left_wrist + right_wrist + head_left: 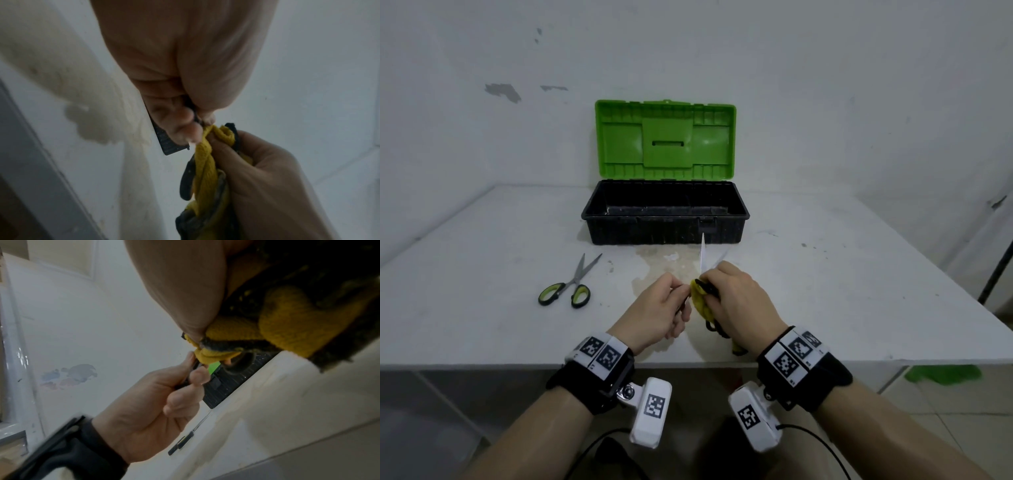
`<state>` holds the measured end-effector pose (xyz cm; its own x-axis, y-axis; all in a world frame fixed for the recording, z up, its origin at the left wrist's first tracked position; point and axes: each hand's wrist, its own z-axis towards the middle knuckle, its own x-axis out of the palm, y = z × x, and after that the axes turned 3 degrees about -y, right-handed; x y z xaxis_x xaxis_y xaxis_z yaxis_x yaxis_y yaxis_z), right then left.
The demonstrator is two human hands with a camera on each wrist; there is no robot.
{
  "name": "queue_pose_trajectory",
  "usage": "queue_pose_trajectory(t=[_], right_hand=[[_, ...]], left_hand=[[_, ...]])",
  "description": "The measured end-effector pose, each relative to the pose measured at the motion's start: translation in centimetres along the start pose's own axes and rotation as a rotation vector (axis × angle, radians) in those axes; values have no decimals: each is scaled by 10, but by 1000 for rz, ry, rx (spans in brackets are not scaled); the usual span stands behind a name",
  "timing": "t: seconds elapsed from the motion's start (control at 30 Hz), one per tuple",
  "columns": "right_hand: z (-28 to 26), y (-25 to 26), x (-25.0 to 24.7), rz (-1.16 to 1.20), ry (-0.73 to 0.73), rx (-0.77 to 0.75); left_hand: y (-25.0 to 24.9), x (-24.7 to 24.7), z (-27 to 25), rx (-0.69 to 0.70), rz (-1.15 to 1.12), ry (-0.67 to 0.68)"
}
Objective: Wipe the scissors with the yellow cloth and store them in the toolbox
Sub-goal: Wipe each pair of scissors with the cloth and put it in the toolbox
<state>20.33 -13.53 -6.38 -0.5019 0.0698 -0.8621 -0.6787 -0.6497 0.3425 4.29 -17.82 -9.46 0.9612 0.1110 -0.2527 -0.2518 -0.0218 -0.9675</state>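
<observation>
Held scissors [702,255]: only the blades show, spread in a narrow V, tips pointing away from the person toward the front wall of the toolbox [666,224]. Long axis runs front-to-back, raised above the table [859,274], over the stained patch near the middle of its front half. Handles hidden in the hands.

Yellow cloth [700,298] bunched at the base of the blades, a dirty tail hanging toward the table's front edge.

Right hand [739,301]: fingers curled tight around the cloth, pressing it on the scissors. Left hand [657,308]: fingers curled, pinching a dark handle loop beside the cloth.

Judgement: wiping underway. To do it well, keep the left hand steady, draw the cloth from pivot to tips, pinch the blade flats, keep fingers off the edges.

Second pair of scissors [570,284], green-handled, lies flat toward the left edge, tips pointing to the back right. Toolbox open by the back edge, lid [664,140] upright.
</observation>
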Motion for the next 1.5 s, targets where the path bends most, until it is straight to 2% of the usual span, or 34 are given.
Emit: queue_pose_trajectory(t=[0.2,0.27,0.43,0.7,0.83,1.0,1.23,1.37,1.5], right_hand=[[9,-4,-4,0,-118,103],[8,-3,-6,27,-146,91],[2,1,5,3,-51,6],[4,-5,-4,43,-190,56],[3,-7,-1,42,-124,9],[6,-24,-3,84,-236,120],[3,-26,7,99,-150,119],[3,-27,7,143,-152,100],[4,-21,5,215,-171,50]], left_hand=[[8,-1,5,12,21,-20],[9,0,6,8,10,-25],[7,2,4,22,-9,4],[1,1,7,37,-38,-5],[1,1,4,62,-79,13],[1,3,4,58,-82,-5],[-2,9,7,49,-155,-29],[-6,8,7,2,-265,-60],[-4,10,13,40,-303,-63]])
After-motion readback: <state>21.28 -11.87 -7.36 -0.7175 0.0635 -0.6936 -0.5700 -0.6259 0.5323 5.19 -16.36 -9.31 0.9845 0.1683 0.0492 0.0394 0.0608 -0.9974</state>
